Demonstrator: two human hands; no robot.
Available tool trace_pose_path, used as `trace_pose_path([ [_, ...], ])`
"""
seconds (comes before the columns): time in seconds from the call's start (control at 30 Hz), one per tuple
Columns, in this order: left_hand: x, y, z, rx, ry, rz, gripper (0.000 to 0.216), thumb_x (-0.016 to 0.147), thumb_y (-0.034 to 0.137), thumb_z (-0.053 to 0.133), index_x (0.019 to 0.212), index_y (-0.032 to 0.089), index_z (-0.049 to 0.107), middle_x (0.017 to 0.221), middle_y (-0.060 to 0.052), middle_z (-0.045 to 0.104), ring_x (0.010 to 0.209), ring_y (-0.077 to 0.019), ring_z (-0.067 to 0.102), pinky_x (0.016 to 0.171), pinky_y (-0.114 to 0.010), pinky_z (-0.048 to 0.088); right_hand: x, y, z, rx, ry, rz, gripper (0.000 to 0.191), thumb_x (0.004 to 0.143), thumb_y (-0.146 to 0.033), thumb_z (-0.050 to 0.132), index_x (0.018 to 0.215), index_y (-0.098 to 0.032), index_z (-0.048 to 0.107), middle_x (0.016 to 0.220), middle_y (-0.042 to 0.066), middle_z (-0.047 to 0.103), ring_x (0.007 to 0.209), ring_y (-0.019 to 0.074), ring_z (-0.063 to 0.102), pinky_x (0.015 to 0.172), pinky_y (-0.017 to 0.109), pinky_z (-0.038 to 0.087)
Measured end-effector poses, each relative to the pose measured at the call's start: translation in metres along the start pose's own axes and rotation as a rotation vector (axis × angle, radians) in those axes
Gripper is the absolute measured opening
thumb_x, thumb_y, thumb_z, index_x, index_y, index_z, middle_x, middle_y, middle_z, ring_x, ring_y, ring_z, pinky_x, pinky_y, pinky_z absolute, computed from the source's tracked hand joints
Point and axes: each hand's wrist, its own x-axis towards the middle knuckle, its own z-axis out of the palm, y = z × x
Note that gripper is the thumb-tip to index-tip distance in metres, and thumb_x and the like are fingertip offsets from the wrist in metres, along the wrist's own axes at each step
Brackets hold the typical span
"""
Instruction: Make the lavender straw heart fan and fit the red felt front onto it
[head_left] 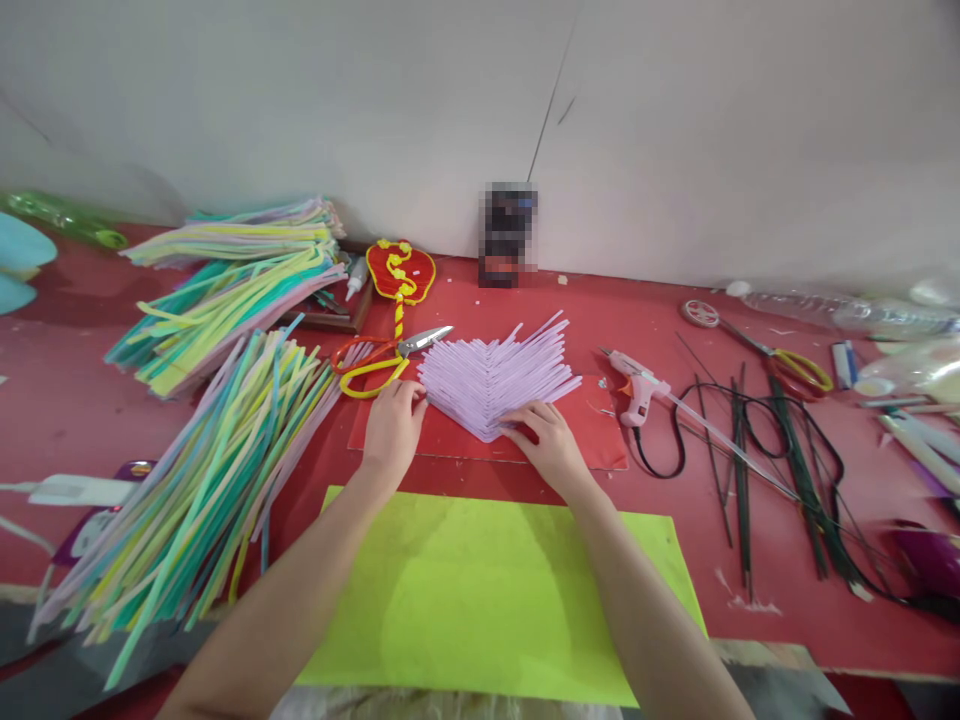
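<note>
A heart-shaped piece made of pale lilac straws (491, 378) lies on a red sheet (592, 440) in the middle of the red table. My left hand (392, 425) rests at its left edge with the fingers curled against the straws. My right hand (550, 440) presses on its lower right edge, fingers bent and together. Just in front of both hands lies a lime-green sheet (487, 600).
Piles of coloured straws (195, 470) fill the left side. Orange-and-yellow scissors (382, 360) lie beside my left hand. A pink glue gun (637, 385) with a black cord, green wire stems (780, 450) and more scissors (780, 358) lie to the right. The wall stands close behind.
</note>
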Motion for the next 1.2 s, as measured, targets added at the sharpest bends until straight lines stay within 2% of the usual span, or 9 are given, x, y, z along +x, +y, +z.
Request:
trace_pose_path([
  [0.1,-0.001,0.006,0.0,0.034,0.04,0.035,0.012,0.084,0.011,0.052,0.095,0.016,0.056,0.092,-0.009,0.06,0.089,-0.0219,0.06,0.081,-0.039,0.051,0.0,0.0,0.0,0.002,-0.005,0.005,0.013,0.089,-0.029,0.055,0.091,-0.023,0.067,0.087,0.005,0.064,0.084,0.0204,0.058,0.08,0.036,0.046],
  [0.17,-0.005,0.014,0.002,0.045,0.014,0.116,0.022,0.086,0.012,0.047,0.107,0.015,0.053,0.105,-0.012,0.06,0.104,-0.0242,0.058,0.089,-0.041,0.049,0.0,0.0,0.001,0.008,-0.004,0.005,0.013,0.089,-0.029,0.055,0.091,-0.023,0.067,0.087,0.005,0.064,0.084,0.0204,0.057,0.08,0.036,0.047],
  [0.27,-0.014,0.027,0.01,0.053,-0.122,0.29,0.04,0.09,0.015,0.041,0.13,0.016,0.041,0.132,-0.014,0.051,0.126,-0.0246,0.046,0.105,-0.044,0.039,0.0,0.001,0.001,0.011,0.003,-0.001,0.013,0.088,-0.03,0.057,0.091,-0.024,0.067,0.087,0.005,0.064,0.085,0.0204,0.058,0.081,0.037,0.047],
  [0.37,-0.022,0.035,0.017,0.124,-0.272,0.409,0.048,0.093,0.022,0.036,0.14,0.014,0.03,0.149,-0.013,0.034,0.138,-0.0255,0.031,0.112,-0.046,0.029,0.0,0.002,0.001,0.002,-0.002,-0.004,0.013,0.088,-0.03,0.057,0.092,-0.024,0.067,0.088,0.005,0.064,0.086,0.0205,0.059,0.082,0.037,0.047],
  [0.43,-0.024,0.037,0.019,0.177,-0.346,0.449,0.05,0.095,0.028,0.034,0.142,0.012,0.029,0.151,-0.014,0.029,0.14,-0.0264,0.026,0.113,-0.047,0.026,0.0,0.002,0.002,-0.007,-0.008,0.003,0.013,0.088,-0.031,0.057,0.093,-0.024,0.067,0.088,0.005,0.064,0.086,0.0209,0.058,0.082,0.038,0.047],
  [0.57,-0.024,0.036,0.018,0.23,-0.432,0.484,0.052,0.096,0.034,0.032,0.143,0.01,0.029,0.152,-0.014,0.028,0.141,-0.0258,0.024,0.114,-0.046,0.021,-0.001,0.004,0.002,-0.009,-0.019,0.015,0.015,0.088,-0.032,0.056,0.094,-0.025,0.067,0.088,0.005,0.064,0.087,0.0211,0.058,0.082,0.038,0.047],
  [0.83,-0.022,0.035,0.021,0.22,-0.428,0.478,0.049,0.096,0.027,0.03,0.142,0.013,0.031,0.151,-0.01,0.031,0.141,-0.0215,0.025,0.114,-0.043,0.022,-0.001,0.003,0.003,-0.021,-0.012,0.011,0.014,0.088,-0.031,0.056,0.093,-0.023,0.067,0.087,0.005,0.064,0.086,0.0206,0.057,0.082,0.037,0.046],
  [1.2,-0.02,0.036,0.019,0.189,-0.431,0.469,0.047,0.095,0.026,0.033,0.14,0.013,0.034,0.15,-0.01,0.033,0.14,-0.0216,0.028,0.114,-0.044,0.024,0.0,-0.003,0.001,-0.06,-0.008,0.024,0.015,0.088,-0.033,0.056,0.094,-0.025,0.067,0.088,0.005,0.064,0.088,0.0216,0.058,0.082,0.039,0.045],
])
